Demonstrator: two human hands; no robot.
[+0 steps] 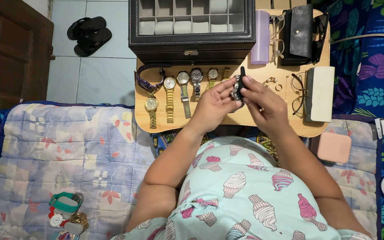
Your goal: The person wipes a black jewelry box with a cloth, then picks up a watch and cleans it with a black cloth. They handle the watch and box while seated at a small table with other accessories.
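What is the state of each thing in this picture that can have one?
Watch with black strap: held up in both hands.
Left hand: grip shut on the watch.
Right hand: grip shut on the watch.
Watch box: lid shut, cushions visible through it.
Row of wristwatches: lying flat on the tray table.
White glasses case: shut.

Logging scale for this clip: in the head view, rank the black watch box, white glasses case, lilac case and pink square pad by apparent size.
1. Black watch box
2. White glasses case
3. Pink square pad and lilac case: they look alike in area, so unranked.
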